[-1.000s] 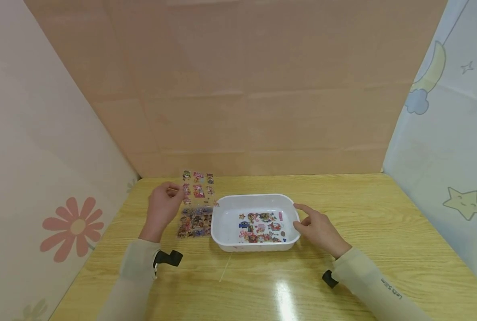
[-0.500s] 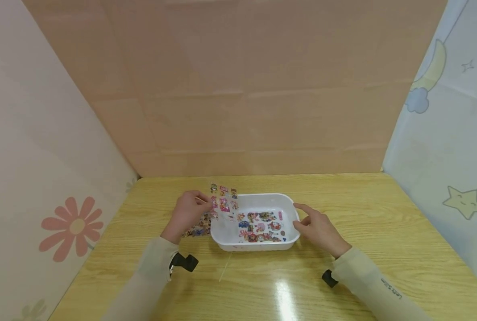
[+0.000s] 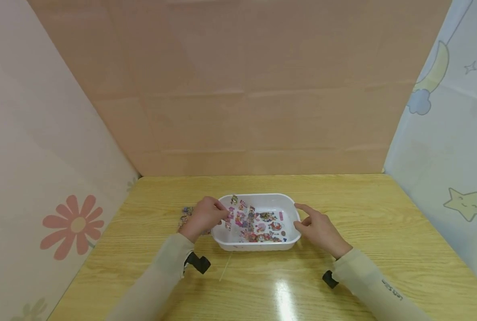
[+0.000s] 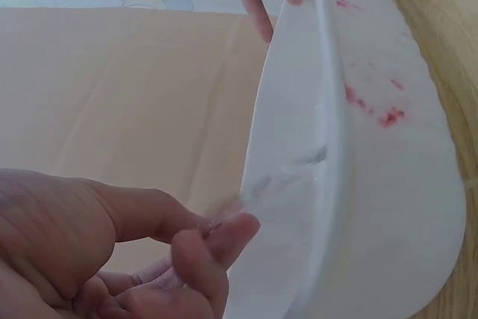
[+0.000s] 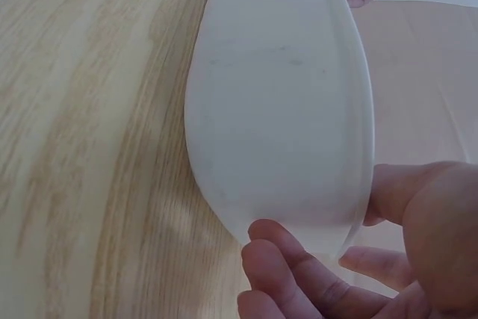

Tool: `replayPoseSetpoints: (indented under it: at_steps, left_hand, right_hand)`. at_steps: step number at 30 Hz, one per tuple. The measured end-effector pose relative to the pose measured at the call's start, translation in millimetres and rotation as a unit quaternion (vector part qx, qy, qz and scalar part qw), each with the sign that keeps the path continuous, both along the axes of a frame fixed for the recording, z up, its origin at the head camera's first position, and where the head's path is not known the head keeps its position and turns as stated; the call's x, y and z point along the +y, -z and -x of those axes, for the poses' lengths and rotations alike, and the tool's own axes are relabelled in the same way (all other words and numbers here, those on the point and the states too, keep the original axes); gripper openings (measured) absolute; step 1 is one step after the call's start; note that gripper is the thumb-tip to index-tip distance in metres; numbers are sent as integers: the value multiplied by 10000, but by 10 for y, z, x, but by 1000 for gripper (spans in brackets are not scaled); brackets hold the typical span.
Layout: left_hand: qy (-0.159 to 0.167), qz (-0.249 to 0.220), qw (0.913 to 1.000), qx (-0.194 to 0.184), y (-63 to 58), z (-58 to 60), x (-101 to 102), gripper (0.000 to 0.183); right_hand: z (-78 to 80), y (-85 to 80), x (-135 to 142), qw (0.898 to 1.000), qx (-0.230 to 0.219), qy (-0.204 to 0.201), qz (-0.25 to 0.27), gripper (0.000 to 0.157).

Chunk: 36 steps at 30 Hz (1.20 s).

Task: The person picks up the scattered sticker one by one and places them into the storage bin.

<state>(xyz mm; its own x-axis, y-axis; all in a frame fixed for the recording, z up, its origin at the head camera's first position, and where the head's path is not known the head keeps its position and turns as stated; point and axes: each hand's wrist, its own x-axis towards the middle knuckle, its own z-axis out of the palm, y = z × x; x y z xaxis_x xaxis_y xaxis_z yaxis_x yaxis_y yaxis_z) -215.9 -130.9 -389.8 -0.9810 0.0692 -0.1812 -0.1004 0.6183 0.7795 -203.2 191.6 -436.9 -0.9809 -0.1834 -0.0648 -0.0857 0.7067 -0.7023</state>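
Observation:
My left hand (image 3: 205,216) pinches a clear sticker sheet (image 3: 239,216) with cartoon figures. It holds the sheet tilted over the left part of a white plastic tray (image 3: 258,246). Inside the tray lies another see-through layer of cartoon stickers (image 3: 275,226), partly covered by the held sheet. At the tray's right end my right hand (image 3: 321,231) grips the rim, its fingers (image 5: 276,259) against the outer wall. More cartoon sticker sheets (image 3: 187,211) lie on the table left of the tray, mostly hidden by my left hand. The held sheet is blurred and barely visible in the left wrist view.
The tray stands on a wood-grain table (image 3: 350,200). A thin pale strip (image 3: 225,266) lies in front of it. A plain tan backdrop (image 3: 242,111) rises behind the table, with patterned panels (image 3: 451,169) on both sides.
My left hand has moved right, carrying the sticker sheet from above the sheets on the table to over the tray and lowering it. My right hand has stayed at the tray's rim.

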Motion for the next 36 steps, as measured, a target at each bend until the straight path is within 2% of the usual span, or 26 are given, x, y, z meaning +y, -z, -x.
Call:
replayPoseSetpoints:
  at_steps: [7, 9, 14, 16, 21, 27, 36]
  left_hand:
    - [253, -297, 9987, -329, 69, 42, 46, 10]
    - [322, -247, 9984, -387, 86, 67, 65, 11]
    - [408, 58, 9979, -497, 113, 112, 124, 35]
    - [417, 165, 9975, -548, 125, 121, 144, 39]
    - [527, 241, 9962, -656, 150, 139, 171, 34]
    - [701, 165, 9941, -810, 195, 181, 165, 41]
    - [874, 481, 9908, -912, 234, 233, 186, 34]
  right_hand:
    - [3, -12, -2, 10000, -31, 1, -28, 60]
    - [3, -16, -2, 10000, -34, 8, -36, 60]
    - [-4, -16, -4, 10000, -27, -4, 3, 60]
    - [-8, -15, -7, 10000, -21, -19, 8, 60]
    - [-2, -18, -8, 10000, -12, -38, 32, 60]
    - [11, -30, -15, 10000, -20, -4, 10, 60]
    - [3, -30, -22, 10000, -18, 5, -2, 59]
